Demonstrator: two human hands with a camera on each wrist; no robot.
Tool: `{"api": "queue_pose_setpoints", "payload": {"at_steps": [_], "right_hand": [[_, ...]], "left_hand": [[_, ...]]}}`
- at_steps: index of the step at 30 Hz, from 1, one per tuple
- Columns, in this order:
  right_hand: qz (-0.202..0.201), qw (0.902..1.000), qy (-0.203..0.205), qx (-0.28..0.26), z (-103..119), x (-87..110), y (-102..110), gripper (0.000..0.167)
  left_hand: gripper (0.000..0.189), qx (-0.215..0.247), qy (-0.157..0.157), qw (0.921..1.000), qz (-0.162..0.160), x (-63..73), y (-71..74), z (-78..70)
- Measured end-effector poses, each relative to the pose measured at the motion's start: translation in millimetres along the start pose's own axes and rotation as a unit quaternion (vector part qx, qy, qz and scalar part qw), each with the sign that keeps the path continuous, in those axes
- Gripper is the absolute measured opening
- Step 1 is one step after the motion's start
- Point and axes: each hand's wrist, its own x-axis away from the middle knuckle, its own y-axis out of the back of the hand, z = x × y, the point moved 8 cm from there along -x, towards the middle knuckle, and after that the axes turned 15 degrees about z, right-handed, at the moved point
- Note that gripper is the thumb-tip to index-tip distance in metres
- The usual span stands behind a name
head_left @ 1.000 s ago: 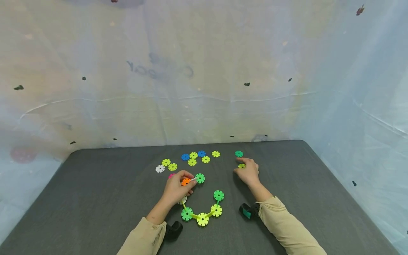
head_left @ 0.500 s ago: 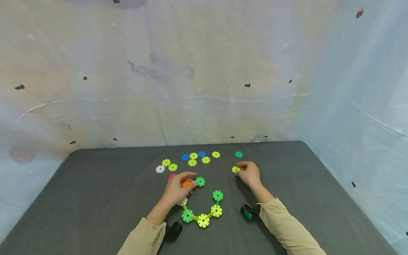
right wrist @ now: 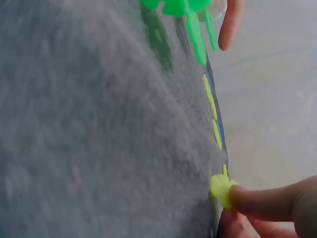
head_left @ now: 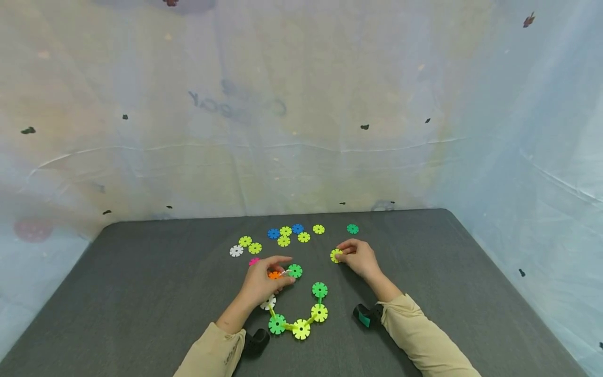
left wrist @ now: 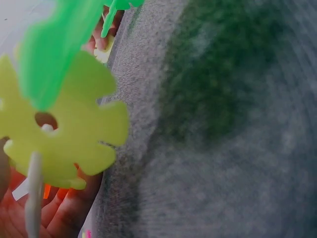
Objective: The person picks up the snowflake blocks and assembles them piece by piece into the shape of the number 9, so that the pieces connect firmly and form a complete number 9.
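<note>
Pale, wrinkled, translucent sheeting (head_left: 301,104) hangs behind a dark grey counter (head_left: 433,324), per head view. Left hand (head_left: 260,280): fingers curled around an orange notched plastic disc (head_left: 274,275), index finger standing apart from the thumb; a bright green notched plastic disc (head_left: 295,270) sits just past the thumb tip, white piece between the two. Below, a U-shaped chain of linked notched plastic discs (head_left: 301,329), white, green, yellow, yellow, green; white one partly behind the hand. Right hand (head_left: 360,257): thumb and finger closed on a yellow-green notched plastic disc (head_left: 336,255), held near the chain, apart from it. Farther back on counter: loose yellow and blue discs (head_left: 298,229), dark green disc (head_left: 353,229), white disc (head_left: 236,251), pink disc (head_left: 254,261) just behind left hand.

Left wrist view: yellow chain disc fills the left side, blurred green one in front; left fingers behind, lower left, orange bits between them.

Right wrist view: right thumb presses the yellow-green disc against a finger; green disc edge at top, fingertip just beside it, whether it touches can't tell
</note>
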Motion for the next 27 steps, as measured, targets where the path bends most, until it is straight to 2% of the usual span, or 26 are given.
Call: {"api": "queue_pose_setpoints", "payload": {"at_steps": [6, 10, 13, 16, 27], "right_hand": [[0.042, 0.9964, 0.043, -0.060, 6.6, -1.9, -12.3, 0.020], [0.097, 0.9873, 0.085, -0.094, 14.9, -1.0, -21.6, 0.024], [0.139, 0.9787, 0.116, -0.097, 22.7, 1.2, -28.9, 0.025], [0.166, 0.9732, 0.134, -0.087, 28.1, 2.8, -35.1, 0.023], [0.210, 0.9618, 0.164, -0.063, 33.6, 4.9, -53.7, 0.016]], "left_hand": [[0.042, 0.005, 0.001, 1.0000, 0.003, 0.4, -0.2, 1.0], [0.042, -0.004, -0.002, 1.0000, 0.003, 0.3, -0.5, 0.5], [0.042, -0.010, -0.003, 0.9999, 0.000, 0.3, -0.8, 0.1], [0.041, -0.010, -0.005, 0.9999, -0.003, 0.1, -0.6, 0.0], [0.035, -0.017, -0.018, 0.9996, 0.016, -1.9, -3.3, 0.4]]}}
